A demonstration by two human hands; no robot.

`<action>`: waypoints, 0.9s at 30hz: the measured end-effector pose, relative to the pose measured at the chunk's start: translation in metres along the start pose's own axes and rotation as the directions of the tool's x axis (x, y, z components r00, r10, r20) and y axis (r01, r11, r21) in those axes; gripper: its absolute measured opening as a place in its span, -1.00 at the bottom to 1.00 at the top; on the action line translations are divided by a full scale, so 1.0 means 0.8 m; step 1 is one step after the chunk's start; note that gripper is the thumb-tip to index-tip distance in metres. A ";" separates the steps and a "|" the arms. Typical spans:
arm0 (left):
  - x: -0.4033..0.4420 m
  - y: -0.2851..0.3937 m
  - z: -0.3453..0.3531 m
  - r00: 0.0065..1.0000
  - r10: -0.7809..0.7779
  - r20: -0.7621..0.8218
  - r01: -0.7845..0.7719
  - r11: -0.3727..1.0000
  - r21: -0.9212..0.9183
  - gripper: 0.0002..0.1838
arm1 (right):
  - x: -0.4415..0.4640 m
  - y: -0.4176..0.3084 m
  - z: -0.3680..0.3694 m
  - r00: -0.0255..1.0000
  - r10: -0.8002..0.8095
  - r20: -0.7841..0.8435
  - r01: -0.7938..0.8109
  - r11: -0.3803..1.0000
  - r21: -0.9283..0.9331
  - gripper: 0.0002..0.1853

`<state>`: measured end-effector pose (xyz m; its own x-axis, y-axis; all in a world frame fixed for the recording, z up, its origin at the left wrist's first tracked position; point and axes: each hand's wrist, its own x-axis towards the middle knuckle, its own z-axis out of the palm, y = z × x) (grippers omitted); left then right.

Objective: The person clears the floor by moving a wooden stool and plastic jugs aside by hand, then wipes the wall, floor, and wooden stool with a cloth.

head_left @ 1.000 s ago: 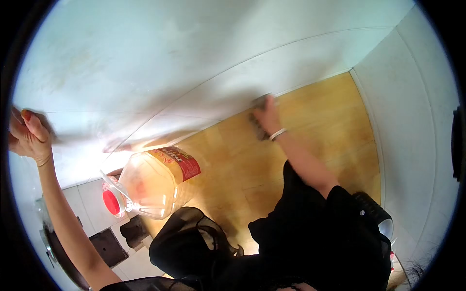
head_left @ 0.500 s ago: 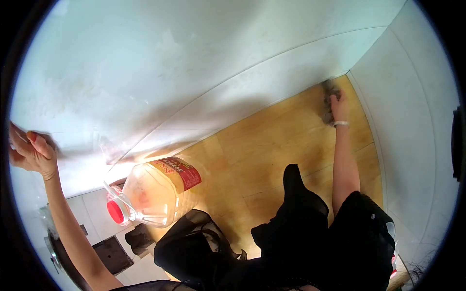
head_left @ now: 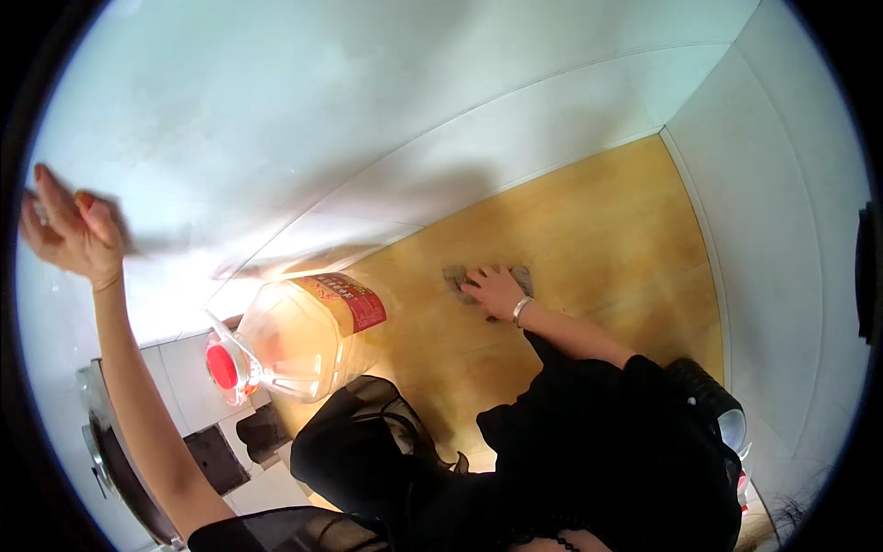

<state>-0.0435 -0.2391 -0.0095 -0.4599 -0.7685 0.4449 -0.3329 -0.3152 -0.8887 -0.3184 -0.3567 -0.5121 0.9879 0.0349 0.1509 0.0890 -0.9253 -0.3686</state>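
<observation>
My right hand [head_left: 498, 293] presses a crumpled grey cloth [head_left: 522, 276] against the yellow wood-patterned surface [head_left: 589, 212]. A silver bracelet circles that wrist. The cloth shows on both sides of my fingers. Over at the far left, my left hand [head_left: 78, 235] is raised by the pale wall [head_left: 230, 110], fingers apart and nothing in them. I cannot tell whether it touches the wall. Between my two arms stands a large clear plastic jug [head_left: 303, 340] with a red cap, a white handle and a red label.
A pale side wall [head_left: 763, 230] meets the wooden surface on the right. At lower left lie white tiles [head_left: 189, 377], a dark square piece [head_left: 218, 460] and a round metal-rimmed object [head_left: 115, 469]. A black ribbed item [head_left: 704, 396] is beside my right sleeve.
My right hand has moved from the far right corner with the cloth, leftward and nearer to me. My left hand has shifted slightly up in view. The jug stays in place.
</observation>
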 end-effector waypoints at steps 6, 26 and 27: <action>-0.002 0.007 -0.021 0.986 -0.067 0.155 0.071 0.997 -0.023 -0.44 | -0.030 0.051 -0.034 0.940 0.339 -0.044 -0.288 0.854 0.434 -0.56; -0.201 0.076 -0.136 0.278 0.065 0.958 0.912 0.296 -0.285 -0.80 | -0.121 -0.049 0.016 0.925 0.040 0.378 -0.088 0.990 0.110 -0.48; -0.200 0.078 -0.131 0.234 0.068 0.970 0.920 0.308 -0.243 -0.86 | -0.116 -0.051 0.012 0.921 0.039 0.387 -0.099 0.986 0.136 -0.50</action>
<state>-0.0766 -0.0776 -0.1248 0.6684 -0.7410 -0.0641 -0.7256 -0.6686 0.1625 -0.4125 -0.3184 -0.5201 0.9628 0.1417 -0.2301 0.0070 -0.8643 -0.5029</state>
